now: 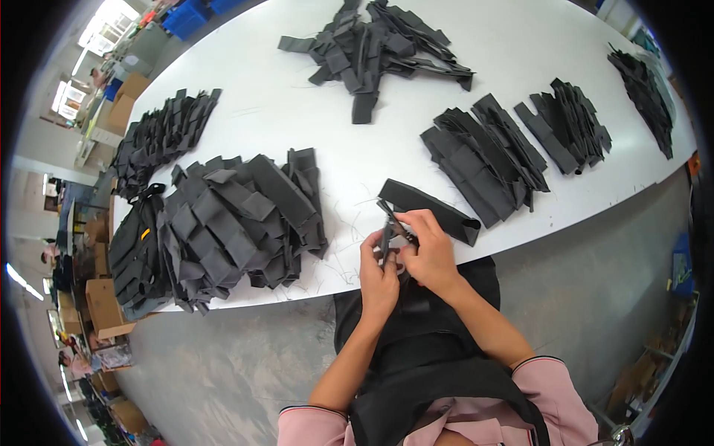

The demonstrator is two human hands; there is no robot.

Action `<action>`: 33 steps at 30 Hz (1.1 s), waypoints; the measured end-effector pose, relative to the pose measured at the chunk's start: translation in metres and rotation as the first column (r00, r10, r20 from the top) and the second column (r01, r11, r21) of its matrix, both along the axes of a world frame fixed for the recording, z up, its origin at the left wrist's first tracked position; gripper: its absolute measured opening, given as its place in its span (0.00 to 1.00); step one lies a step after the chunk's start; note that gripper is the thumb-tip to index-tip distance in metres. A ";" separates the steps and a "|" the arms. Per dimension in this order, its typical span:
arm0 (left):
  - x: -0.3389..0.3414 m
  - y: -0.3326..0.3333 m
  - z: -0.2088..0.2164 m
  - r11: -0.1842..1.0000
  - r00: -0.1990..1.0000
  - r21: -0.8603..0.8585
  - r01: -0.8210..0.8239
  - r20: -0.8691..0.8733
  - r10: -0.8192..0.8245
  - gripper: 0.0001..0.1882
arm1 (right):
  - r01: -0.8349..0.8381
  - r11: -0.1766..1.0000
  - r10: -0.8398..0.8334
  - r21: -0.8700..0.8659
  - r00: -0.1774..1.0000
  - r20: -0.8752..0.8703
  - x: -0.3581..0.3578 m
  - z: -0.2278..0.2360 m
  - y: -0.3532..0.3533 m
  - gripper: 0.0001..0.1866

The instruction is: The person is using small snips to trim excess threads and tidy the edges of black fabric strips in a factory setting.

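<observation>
Both my hands meet over the table's near edge. My left hand (378, 279) is closed on a dark grey fabric strip (386, 236), which stands up between its thumb and fingers. Just beside it, my right hand (428, 251) is closed with its fingertips around a slim dark thing, partly hidden by the fingers; whether it is a small tool or part of the strip I cannot make out. Right behind my hands, a folded black fabric strip (430, 209) lies on the white table (372, 156).
Piles of dark fabric strips lie at left (230, 215), far left (167, 134), back (357, 52) and right (487, 160). A black bag (137, 253) with an orange tag rests at the left edge. Loose threads dot the tabletop. Cardboard boxes (108, 308) stand beyond, at left.
</observation>
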State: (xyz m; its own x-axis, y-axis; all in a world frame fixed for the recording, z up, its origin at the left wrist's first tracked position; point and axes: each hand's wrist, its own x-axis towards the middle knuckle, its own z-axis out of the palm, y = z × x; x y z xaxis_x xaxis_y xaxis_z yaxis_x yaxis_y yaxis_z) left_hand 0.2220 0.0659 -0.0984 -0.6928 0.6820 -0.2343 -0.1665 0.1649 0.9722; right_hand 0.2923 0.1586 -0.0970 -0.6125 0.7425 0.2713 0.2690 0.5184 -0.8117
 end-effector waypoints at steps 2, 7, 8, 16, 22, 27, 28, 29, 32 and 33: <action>-0.023 -0.006 -0.015 1.000 0.940 -0.018 0.020 -0.340 -0.024 0.17 | 0.004 0.999 -0.004 -0.040 1.000 -0.020 0.000 0.000 0.000 0.25; -0.022 -0.026 -0.011 0.989 0.917 0.000 0.150 -0.373 -0.140 0.13 | -0.028 0.976 0.018 -0.215 0.999 -0.050 0.010 -0.004 -0.003 0.20; -0.022 -0.030 -0.010 0.989 0.919 -0.005 0.146 -0.369 -0.137 0.13 | -0.051 0.958 0.046 -0.281 0.999 -0.022 0.014 -0.004 -0.004 0.18; -0.022 -0.023 0.019 0.998 0.894 0.040 -0.045 0.447 0.022 0.18 | -0.210 0.156 0.132 -0.965 0.973 -0.190 0.024 0.018 0.004 0.14; -0.015 -0.025 0.031 0.993 0.958 -0.117 0.011 0.286 0.023 0.20 | -0.045 0.902 0.036 -0.429 0.999 -0.029 0.043 0.040 -0.021 0.18; -0.013 -0.025 0.032 0.995 0.984 -0.095 0.014 0.181 0.004 0.21 | -0.135 0.989 0.138 -0.066 0.989 0.046 0.046 0.062 -0.020 0.18; -0.013 -0.024 0.033 0.997 0.982 -0.080 0.013 0.187 0.002 0.21 | -0.167 0.986 0.166 0.002 0.983 0.083 0.048 0.062 -0.020 0.18; -0.013 -0.024 0.033 0.998 0.981 -0.065 0.012 0.194 0.001 0.21 | -0.179 0.984 0.178 0.001 0.980 0.083 0.049 0.062 -0.021 0.18; -0.010 -0.024 0.037 0.997 0.979 -0.077 0.028 0.202 -0.012 0.21 | -0.212 0.967 0.205 0.142 0.977 0.061 0.047 0.059 -0.020 0.17; -0.010 -0.024 0.038 0.996 0.979 -0.078 0.031 0.203 -0.014 0.21 | -0.210 0.968 0.203 0.141 0.977 0.062 0.047 0.059 -0.020 0.17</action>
State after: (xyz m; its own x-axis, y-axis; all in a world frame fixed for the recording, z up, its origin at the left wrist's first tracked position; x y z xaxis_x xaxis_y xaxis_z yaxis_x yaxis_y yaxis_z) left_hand 0.2116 0.0416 -0.0606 -0.6105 0.6700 -0.4224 -0.3532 0.2471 0.9023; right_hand 0.3390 0.1385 -0.0379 -0.7627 0.5533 0.3349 0.1794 0.6785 -0.7124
